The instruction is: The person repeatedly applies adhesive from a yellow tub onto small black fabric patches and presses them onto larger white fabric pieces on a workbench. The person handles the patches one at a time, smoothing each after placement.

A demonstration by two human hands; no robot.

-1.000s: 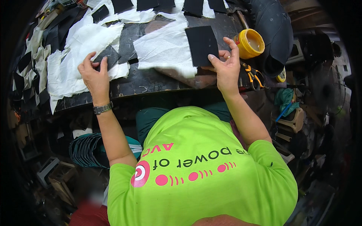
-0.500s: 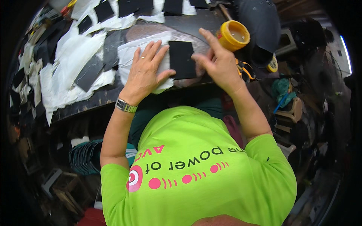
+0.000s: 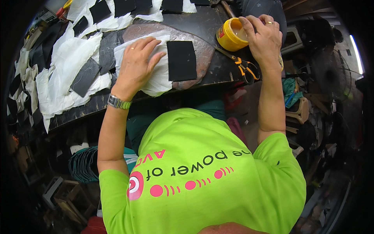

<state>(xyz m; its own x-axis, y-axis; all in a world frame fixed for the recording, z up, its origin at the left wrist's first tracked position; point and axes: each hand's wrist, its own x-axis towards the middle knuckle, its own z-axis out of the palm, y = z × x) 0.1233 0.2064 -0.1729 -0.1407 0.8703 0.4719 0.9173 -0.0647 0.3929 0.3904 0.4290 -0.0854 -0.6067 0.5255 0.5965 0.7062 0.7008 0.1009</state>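
Along the upper half of the view stretches a dark worktable, covered in fabric pieces. Over its left side spreads a wide, crumpled white cloth; nearer the middle lies a reddish-brown slab, which looks flat enough to work on. A smaller white cloth rests on the slab's left part, somewhat creased, so smoothing it outward would likely help it lie even.

The left hand is over that cloth, its fingers extended and slightly fanned, thumb apart, gripping nothing. Whether it presses down is unclear; light, flat contact would probably steady the cloth without dragging it. The right hand is at a yellow tub, one digit reaching over the mouth, the others curled; I cannot tell whether they pinch anything. Approaching the rim gently seems wise, lest the tub tip.

A black panel lies flat on the slab between the hands, its left edge by the smaller cloth, and is best kept square. Orange-handled scissors lie beside the tub; the right forearm should keep clear of them.
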